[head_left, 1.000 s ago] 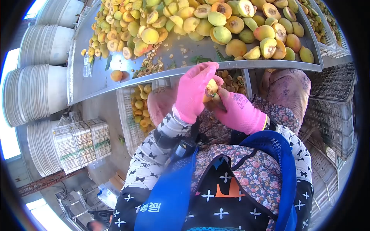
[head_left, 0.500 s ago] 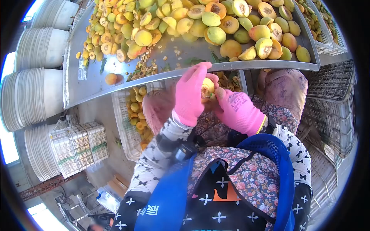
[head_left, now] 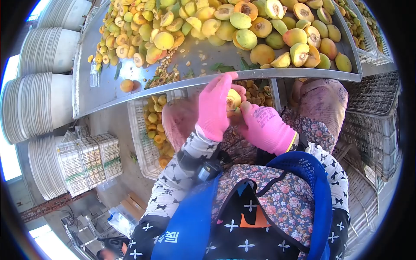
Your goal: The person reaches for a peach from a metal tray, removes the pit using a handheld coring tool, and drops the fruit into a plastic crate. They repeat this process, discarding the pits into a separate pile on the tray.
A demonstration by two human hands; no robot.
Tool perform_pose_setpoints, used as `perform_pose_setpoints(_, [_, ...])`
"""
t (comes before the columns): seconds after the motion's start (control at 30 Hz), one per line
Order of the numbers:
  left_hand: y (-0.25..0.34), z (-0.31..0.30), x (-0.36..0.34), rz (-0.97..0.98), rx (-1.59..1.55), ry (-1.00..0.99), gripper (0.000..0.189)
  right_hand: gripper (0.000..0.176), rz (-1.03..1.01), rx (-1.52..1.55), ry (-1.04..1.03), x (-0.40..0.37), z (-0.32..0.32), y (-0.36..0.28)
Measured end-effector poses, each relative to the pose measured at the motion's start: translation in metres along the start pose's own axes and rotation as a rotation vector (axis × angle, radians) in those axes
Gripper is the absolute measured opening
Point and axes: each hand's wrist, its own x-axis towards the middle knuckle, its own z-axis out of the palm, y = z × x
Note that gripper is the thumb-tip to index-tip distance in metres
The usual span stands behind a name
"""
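In the head view, my left hand, in a pink glove, is wrapped round a cut yellow peach, its cut face and hollow turned towards me. My right hand, also gloved in pink, is closed just to the right of the peach, its thumb and fingertips near the lower edge of the fruit. Whatever those fingers may grip is hidden. Both hands are over my lap, in front of the near rim of a metal tray table. A heap of whole and halved peaches lies on it.
Below the table on the left stands a white crate of peach halves. Pits and scraps, a single peach and a plastic bottle lie on the tray. Stacked white tubs line the left; grey crates stand right.
My right hand has turned slightly at the peach, and the fruit has tilted a little in my left hand. The view has shifted slightly.
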Motion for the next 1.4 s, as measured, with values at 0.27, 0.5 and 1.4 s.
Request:
perform_pose_setpoints(0.27, [0.005,-0.001,-0.001,-0.063,0.001,-0.023,0.032,0.029,0.008,0.390,0.029,-0.001,0.006,0.001])
perform_pose_setpoints(0.5, [0.017,0.006,0.006,-0.297,-0.444,0.138,0.039,0.023,0.201,0.608,-0.123,0.008,-0.026,-0.013])
perform_pose_setpoints(1.4, [0.032,0.018,0.013,-0.300,-0.774,0.172,0.024,0.021,0.067,-0.153,0.333,0.000,-0.013,-0.008])
